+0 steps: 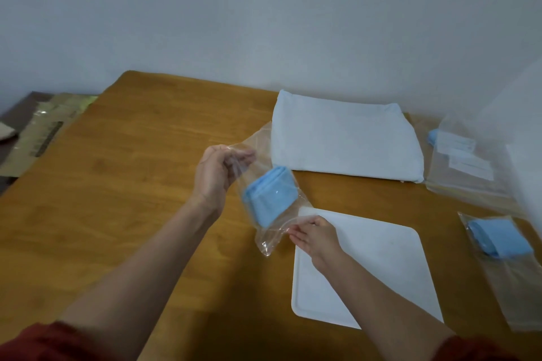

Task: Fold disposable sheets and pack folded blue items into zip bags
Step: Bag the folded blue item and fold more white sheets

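here the left hand (215,176) pinches the upper edge of a clear zip bag (271,184) held above the wooden table (132,155); the right hand (315,236) is clamped on its lower edge; a folded blue item (268,199) sits inside; a white tray (381,258) lies beneath, folded white sheets (343,141) behind.

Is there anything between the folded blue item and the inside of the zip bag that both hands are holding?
No. The folded blue item is already inside the clear zip bag, held above the table by the left hand and right hand.
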